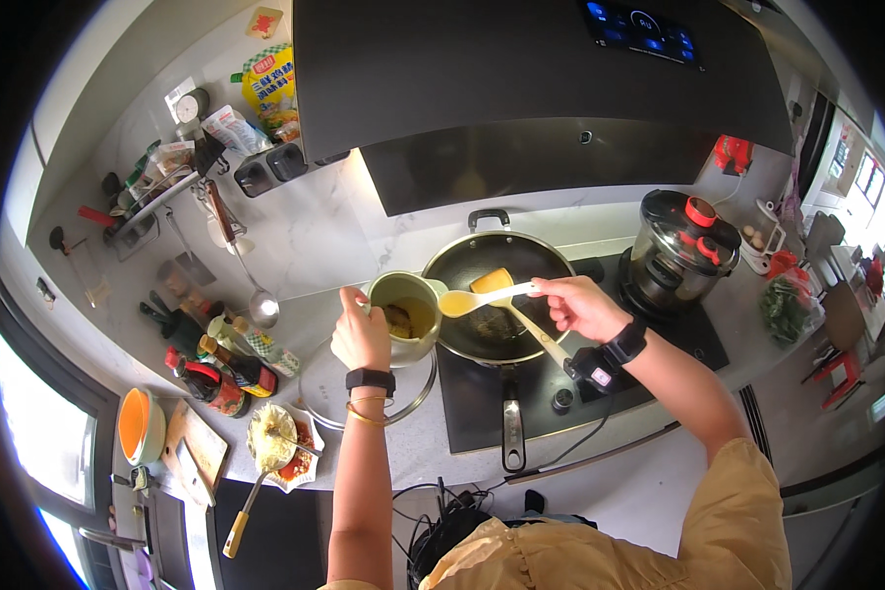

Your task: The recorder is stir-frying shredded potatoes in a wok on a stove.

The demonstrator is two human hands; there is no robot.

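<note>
My left hand (361, 332) grips the side of a light green pot (413, 354) by its handle and holds it tilted at the wok's left edge. Yellowish liquid, likely oil, with a darker patch shows inside the pot. In my right hand (586, 306) is a white spoon (490, 296), its bowl next to the pot's rim with yellow liquid in it. Below the spoon, a black wok (479, 258) stands on the cooktop with a thin wet sheen at its bottom. A cream-handled spatula (535, 328) leans across the wok, its tan head inside.
A glass lid (313, 383) lies on the counter under my left arm. Left are sauce bottles (240, 369), a strainer (271, 446) of pale shreds over a dish of red seasoning (306, 464), and a cutting board (199, 439). A pressure cooker (667, 280) stands right; a range hood (487, 66) overhangs.
</note>
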